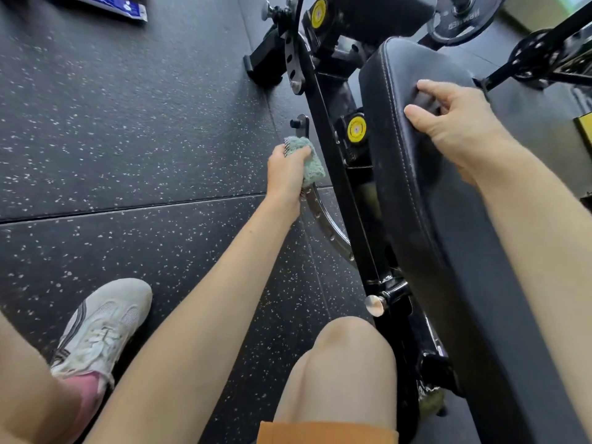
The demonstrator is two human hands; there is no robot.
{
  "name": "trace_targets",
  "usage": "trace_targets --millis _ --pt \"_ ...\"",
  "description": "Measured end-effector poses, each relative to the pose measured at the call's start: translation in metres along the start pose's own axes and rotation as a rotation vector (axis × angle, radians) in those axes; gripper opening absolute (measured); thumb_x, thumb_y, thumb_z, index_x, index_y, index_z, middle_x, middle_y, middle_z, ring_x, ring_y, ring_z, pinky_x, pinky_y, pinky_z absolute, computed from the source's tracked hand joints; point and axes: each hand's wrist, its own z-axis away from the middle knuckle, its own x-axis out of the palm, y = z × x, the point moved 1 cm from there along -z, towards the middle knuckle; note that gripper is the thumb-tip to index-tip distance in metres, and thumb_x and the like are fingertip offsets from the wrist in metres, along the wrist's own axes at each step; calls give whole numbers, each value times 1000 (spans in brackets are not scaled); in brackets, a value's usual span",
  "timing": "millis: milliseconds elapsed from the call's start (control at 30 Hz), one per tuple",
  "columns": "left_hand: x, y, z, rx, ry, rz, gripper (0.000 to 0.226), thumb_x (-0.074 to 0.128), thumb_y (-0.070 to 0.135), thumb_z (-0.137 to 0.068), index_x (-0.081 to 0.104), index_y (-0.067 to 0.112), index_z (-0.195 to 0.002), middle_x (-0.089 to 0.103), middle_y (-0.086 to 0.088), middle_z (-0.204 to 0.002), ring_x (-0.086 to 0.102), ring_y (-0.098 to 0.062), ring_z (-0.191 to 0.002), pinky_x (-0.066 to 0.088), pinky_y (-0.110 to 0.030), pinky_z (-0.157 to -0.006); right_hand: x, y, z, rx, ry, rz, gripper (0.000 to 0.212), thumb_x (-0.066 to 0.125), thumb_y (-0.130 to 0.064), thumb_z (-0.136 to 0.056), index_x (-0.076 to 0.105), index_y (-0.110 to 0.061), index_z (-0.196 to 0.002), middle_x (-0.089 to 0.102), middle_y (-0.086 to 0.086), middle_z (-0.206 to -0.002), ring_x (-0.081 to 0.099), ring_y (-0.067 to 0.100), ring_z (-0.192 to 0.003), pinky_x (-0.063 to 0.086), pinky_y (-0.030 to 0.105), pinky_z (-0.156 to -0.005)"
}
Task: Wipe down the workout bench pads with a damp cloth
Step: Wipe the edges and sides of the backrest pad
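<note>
A long black padded bench pad (448, 219) with grey stitching runs from the upper middle to the lower right. My right hand (455, 123) lies on its upper part, fingers curled over the left edge of the pad. My left hand (286, 174) grips a folded pale green cloth (307, 160) down beside the bench, against the curved metal adjustment rail (330, 229) of the black frame. The cloth is off the pad, lower and to its left.
Speckled black rubber floor (128, 139) fills the left. A white sneaker (102, 328) and my bare knee (349, 354) are at the bottom. Yellow-capped pivots (356, 128), a chrome knob (375, 305), a weight plate (461, 20) and a blue packet (109, 4) lie around the frame.
</note>
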Motion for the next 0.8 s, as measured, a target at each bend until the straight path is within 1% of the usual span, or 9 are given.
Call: trace_targets --millis 133,267,333,433,500,567,667,733,800 --pt "-3 -2 0 -2 -15 1 19 55 15 -92 56 10 -110 63 -11 -110 63 -16 -82 53 -28 -68 11 -26 19 -93 186 128 30 55 -9 -89 67 -14 -117 67 2 -112 59 15 -100 45 21 -94" --pt "-7 3 1 15 -26 -49 15 56 19 -91 59 13 -104 66 -8 -107 64 -19 -91 53 -35 -84 47 -55 41 -251 272 225 35 48 -2 -90 66 -11 -119 62 8 -122 55 24 -114 43 31 -97" --pt "-10 6 1 21 -30 -33 13 57 18 -90 60 12 -101 67 -12 -105 65 -24 -90 54 -39 -81 77 -63 55 -370 252 224 35 49 1 -87 66 -8 -117 61 9 -121 53 26 -115 43 32 -95" --pt "-19 7 -2 21 -26 -23 14 57 17 -91 61 11 -103 67 -10 -97 63 -22 -83 51 -32 -69 114 -57 62 -172 110 68 41 50 -4 -92 54 -10 -132 56 6 -132 49 21 -123 41 31 -98" --pt "-27 3 -5 13 -34 -5 8 56 17 -92 62 15 -96 67 -7 -95 63 -22 -85 50 -37 -77 130 -45 60 53 -9 -79 49 53 -12 -94 42 -12 -142 48 7 -140 43 20 -129 33 25 -100" --pt "-32 -3 -6 -2 -62 -6 11 54 20 -94 62 14 -99 68 -8 -98 64 -23 -89 51 -39 -82 142 -34 58 212 -102 -194 56 59 -19 -92 38 -12 -143 46 8 -141 42 21 -130 33 29 -106" --pt "-37 -14 -6 -35 -101 -49 25 49 26 -98 60 10 -114 67 -10 -108 66 -23 -96 54 -35 -77 158 -22 61 337 -85 -363 37 67 -16 -85 60 -13 -122 65 7 -115 60 23 -108 49 43 -95" --pt "-40 -21 -6 -61 -101 -68 29 48 28 -99 59 9 -117 67 -11 -109 66 -23 -96 53 -30 -67 167 -18 63 390 -51 -465 26 69 -9 -81 68 -13 -107 69 6 -98 66 22 -93 56 44 -83" --pt "-44 -26 -5 -84 -108 -62 28 48 27 -98 59 9 -117 67 -12 -110 66 -24 -97 54 -29 -65 174 -14 66 445 -23 -557 29 66 -1 -79 68 -12 -106 69 7 -97 68 22 -90 58 43 -79"
